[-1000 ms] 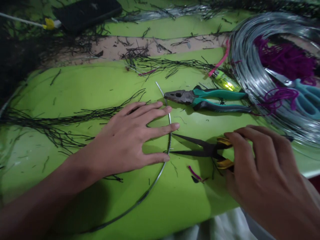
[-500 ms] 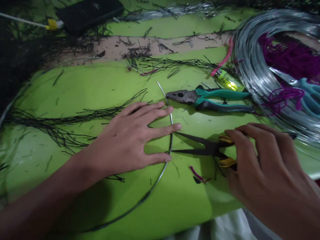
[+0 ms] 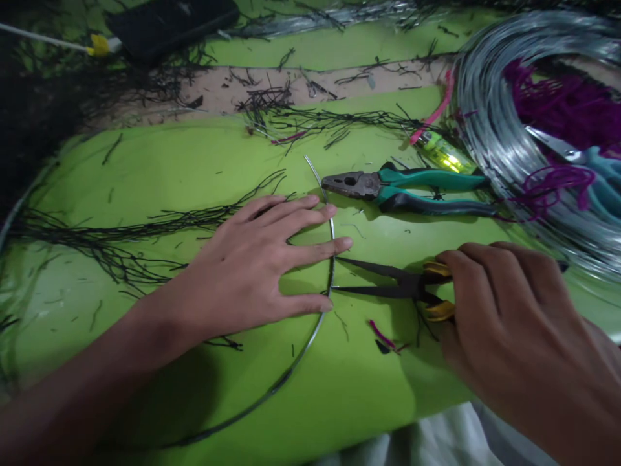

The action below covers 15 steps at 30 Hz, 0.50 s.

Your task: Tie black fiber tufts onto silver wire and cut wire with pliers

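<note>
My left hand (image 3: 257,259) lies flat with its fingers spread, pressing a curved metal wire (image 3: 315,330) against the green surface. The index fingertip crosses over the wire and the thumb tip rests at it lower down. In my right hand (image 3: 519,317) are long-nose pliers (image 3: 383,278) with black jaws and yellow handles, the fingers wrapped round the grips. The jaws are spread apart, and their tips reach the wire between my left thumb and index finger. Combination pliers (image 3: 407,189) with green and black handles lie just above, their nose close to the wire.
A large coil of wire (image 3: 480,116) lies at the right, with purple yarn (image 3: 557,110) and blue-handled scissors (image 3: 604,175) inside it. Black knotted strands (image 3: 121,230) spread at the left. A yellow-green lighter-like object (image 3: 446,155) touches the coil. A black device (image 3: 169,26) lies at the back.
My right hand and the long-nose pliers have shifted very slightly, the jaws spread a little less. My left hand stays in place on the wire.
</note>
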### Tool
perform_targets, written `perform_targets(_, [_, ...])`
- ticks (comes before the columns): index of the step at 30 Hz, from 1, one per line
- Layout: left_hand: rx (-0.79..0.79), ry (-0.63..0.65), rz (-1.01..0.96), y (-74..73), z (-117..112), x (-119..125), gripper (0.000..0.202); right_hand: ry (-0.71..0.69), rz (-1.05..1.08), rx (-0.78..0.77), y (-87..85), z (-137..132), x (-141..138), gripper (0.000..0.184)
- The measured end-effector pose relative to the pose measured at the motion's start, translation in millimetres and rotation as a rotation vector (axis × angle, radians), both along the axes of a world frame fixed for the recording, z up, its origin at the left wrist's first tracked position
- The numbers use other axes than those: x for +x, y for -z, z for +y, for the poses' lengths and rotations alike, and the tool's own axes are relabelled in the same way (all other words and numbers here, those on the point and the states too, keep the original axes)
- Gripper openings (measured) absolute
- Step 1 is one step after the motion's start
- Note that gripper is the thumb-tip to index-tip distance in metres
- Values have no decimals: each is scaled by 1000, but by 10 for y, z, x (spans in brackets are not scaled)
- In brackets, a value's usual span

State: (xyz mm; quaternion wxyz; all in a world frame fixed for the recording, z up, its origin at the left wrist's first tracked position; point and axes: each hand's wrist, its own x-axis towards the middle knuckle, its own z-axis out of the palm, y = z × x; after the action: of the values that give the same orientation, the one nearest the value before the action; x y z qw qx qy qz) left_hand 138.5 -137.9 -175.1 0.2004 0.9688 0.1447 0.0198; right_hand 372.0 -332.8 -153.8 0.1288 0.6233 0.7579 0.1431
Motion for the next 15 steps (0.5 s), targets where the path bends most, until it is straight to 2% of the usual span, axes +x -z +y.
perform_targets(7, [22,9,-5,0,6,-7,63,5,-36,42,-3,34,-20,46])
perform_targets(15, [22,6,6,-1,0,-7,64,2,38,10,14,23,29,57])
